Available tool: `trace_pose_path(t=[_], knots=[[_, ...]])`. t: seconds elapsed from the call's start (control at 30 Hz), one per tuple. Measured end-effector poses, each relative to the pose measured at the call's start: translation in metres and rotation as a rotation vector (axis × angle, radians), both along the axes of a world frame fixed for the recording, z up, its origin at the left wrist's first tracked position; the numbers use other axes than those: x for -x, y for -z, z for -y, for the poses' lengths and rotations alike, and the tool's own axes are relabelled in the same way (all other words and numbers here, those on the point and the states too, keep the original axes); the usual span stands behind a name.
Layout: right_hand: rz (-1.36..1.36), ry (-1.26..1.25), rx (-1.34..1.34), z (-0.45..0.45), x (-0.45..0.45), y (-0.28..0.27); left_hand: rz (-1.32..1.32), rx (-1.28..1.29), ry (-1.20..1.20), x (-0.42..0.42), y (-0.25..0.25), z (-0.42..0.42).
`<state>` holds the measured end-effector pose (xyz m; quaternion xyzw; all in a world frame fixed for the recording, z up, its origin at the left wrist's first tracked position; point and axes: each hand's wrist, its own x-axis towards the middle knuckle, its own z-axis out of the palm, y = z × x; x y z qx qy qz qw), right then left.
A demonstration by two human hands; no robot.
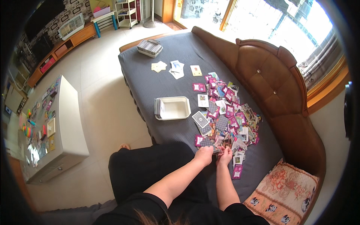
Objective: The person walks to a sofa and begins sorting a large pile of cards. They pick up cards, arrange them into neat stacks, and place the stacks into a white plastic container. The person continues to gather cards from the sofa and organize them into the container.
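Both my hands are close together at the near edge of a spread heap of cards (230, 111) on a grey sofa cover. My left hand (204, 155) is closed on one end of a small stack of cards (216, 151), and my right hand (224, 155) has its fingers on the other end. Many cards in the heap have purple borders; others are white, patterned or pictured. Left of the heap lies a white plastic tray (180, 117), with a row of upright cards (159, 108) at its left end. A patterned card back (200, 119) lies at the heap's left edge.
A second tray (153, 54), full of cards, stands at the far end of the sofa. Small piles of yellowish cards (159, 66) and white cards (177, 69) lie nearer, beside a single yellow card (196, 70). The brown leather backrest (270, 76) and a floral cushion (284, 188) are at right.
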<state>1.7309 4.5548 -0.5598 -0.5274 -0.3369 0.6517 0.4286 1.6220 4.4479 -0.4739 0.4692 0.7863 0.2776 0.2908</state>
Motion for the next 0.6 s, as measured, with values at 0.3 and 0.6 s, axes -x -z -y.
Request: trace_pose_path(t=[0.3, 0.6], knots=[[0.251, -0.056, -0.322, -0.006, 0.004, 0.006, -0.098, 0.035, -0.053, -0.004, -0.001, -0.003], [0.459, -0.329, -0.576, 0.032, 0.011, -0.018, -0.112, 0.023, -0.093, -0.001, 0.004, 0.002]])
